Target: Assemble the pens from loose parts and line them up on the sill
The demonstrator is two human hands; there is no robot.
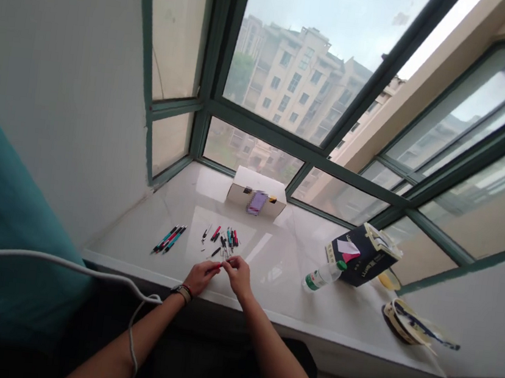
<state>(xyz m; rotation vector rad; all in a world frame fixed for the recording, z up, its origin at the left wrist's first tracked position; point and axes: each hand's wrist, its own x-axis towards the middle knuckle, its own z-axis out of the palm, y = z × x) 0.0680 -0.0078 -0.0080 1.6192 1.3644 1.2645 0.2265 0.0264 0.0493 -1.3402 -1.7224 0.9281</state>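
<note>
Holding red piece point(218, 266) | left hand point(202, 276) near sill edge point(273, 316) | bottle point(321, 278) well apart

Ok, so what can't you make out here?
All in the head view:
Red piece: partly hidden by the left hand.
Right hand: its grip, too small to tell.
Pen parts: too small to tell apart.
Purple thing: blurred by pixelation.
Cable: cut off by left edge.

Lone head view, facing forward and down over sill point(279, 272) (window point(295, 65) beyond); left grip point(200, 276), right grip point(238, 276) near.
</note>
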